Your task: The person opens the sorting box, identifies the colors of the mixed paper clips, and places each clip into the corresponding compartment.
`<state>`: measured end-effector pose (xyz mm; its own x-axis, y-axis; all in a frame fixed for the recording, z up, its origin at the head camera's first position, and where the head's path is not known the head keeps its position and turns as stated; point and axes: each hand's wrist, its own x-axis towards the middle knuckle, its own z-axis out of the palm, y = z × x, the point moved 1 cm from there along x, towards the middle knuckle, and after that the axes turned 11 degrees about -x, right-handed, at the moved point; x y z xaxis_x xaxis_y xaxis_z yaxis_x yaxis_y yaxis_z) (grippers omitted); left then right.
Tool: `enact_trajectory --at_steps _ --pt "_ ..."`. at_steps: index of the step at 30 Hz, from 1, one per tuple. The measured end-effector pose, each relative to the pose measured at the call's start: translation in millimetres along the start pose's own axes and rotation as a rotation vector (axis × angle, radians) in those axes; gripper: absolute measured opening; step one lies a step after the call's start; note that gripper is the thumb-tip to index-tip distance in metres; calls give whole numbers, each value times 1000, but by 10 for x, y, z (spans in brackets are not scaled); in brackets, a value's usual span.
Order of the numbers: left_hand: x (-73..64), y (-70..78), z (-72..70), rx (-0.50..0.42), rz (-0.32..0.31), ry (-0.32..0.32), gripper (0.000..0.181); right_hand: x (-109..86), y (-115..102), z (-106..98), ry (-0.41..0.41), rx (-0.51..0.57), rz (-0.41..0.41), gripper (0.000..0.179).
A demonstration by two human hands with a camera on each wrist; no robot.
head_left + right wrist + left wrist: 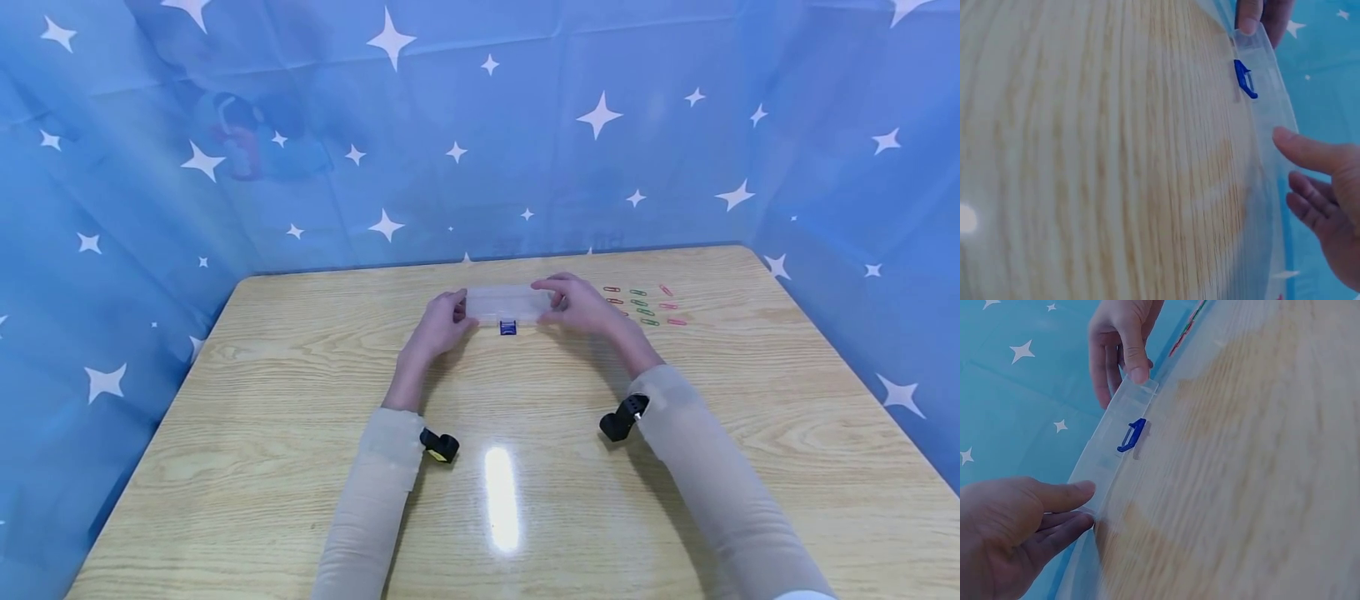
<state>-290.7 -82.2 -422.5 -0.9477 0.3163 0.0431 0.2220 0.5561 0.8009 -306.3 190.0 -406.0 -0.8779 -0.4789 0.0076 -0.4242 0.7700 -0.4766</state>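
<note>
A clear plastic box (501, 302) with a blue latch (507, 327) lies near the far side of the table, its long side facing me. The latch juts out at the middle of the box's front. My left hand (444, 321) holds the left end, thumb at the front edge and fingers curled by the end. At the other end, my right hand (576, 303) spans the box, thumb at the near edge and index finger stretched over the far edge. In the right wrist view, the right hand's other fingers (1310, 200) are loosely bent beside the box.
To the right of the right hand, paper clips lie on the wooden table (300, 375) in columns: red clips (612, 289), green clips (645, 312) and pink clips (668, 306). A blue curtain (480, 117) with white stars hangs behind the table's far edge and along its sides.
</note>
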Motion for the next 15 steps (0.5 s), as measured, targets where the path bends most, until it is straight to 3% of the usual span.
enact_trajectory --at_steps 15 --pt "-58 -18 -49 -115 -12 19 55 -36 49 -30 20 34 -18 53"
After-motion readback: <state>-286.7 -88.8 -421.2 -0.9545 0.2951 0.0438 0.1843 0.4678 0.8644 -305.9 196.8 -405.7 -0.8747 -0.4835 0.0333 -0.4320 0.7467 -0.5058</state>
